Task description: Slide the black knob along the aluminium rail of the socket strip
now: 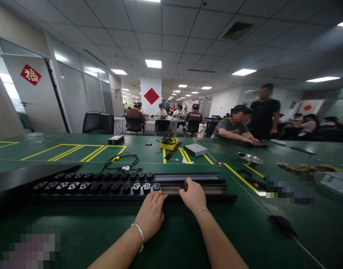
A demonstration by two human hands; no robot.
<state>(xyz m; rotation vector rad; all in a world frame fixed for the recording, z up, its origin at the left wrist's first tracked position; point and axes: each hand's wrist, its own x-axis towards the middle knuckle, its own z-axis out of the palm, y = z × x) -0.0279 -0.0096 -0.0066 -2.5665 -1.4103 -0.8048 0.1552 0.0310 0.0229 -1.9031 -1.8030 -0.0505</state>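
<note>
A long black rail (188, 178) lies across the green table (188, 239) in front of me, with two rows of several black socket modules (104, 182) seated along its left half. My left hand (151, 215) rests on the near edge of the rail, fingers curled over it by the last module. My right hand (193, 195) is closed in a pinch on a small black part (185, 185) at the rail's bare section. The rail's right half holds no modules.
Behind the rail lie a black cable (122, 161), a yellow tray of wires (168, 143), a grey box (195, 149) and a metal dish (249, 158). Yellow lines mark the table. Two people are at the right; several others sit further back.
</note>
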